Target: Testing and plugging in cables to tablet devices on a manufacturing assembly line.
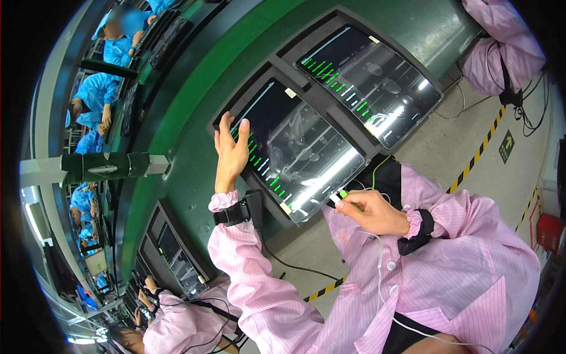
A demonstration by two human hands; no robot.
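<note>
My left hand [231, 150] lies at the far left corner of a tablet [303, 150], fingers stretched and thumb apart over the screen's edge. Whether it presses the glass I cannot tell. The tablet sits in a dark tray [254, 94], its lit screen showing green text under a glossy, wrinkled clear film. My right hand [374, 211] pinches a white-and-green cable plug [337, 197] just off the tablet's near edge. Beside this tray's slot, a second tablet [371, 82] with a similar lit screen rests in the right-hand slot.
A green bench [191, 138] carries the trays. Further left, another tray holds a tablet [180, 259] near a co-worker in a pink sleeve [183, 324]. A grey post [106, 169] rises beyond the bench. Another pink-clad person [501, 53] is at the upper right, beside dangling black cables [533, 109].
</note>
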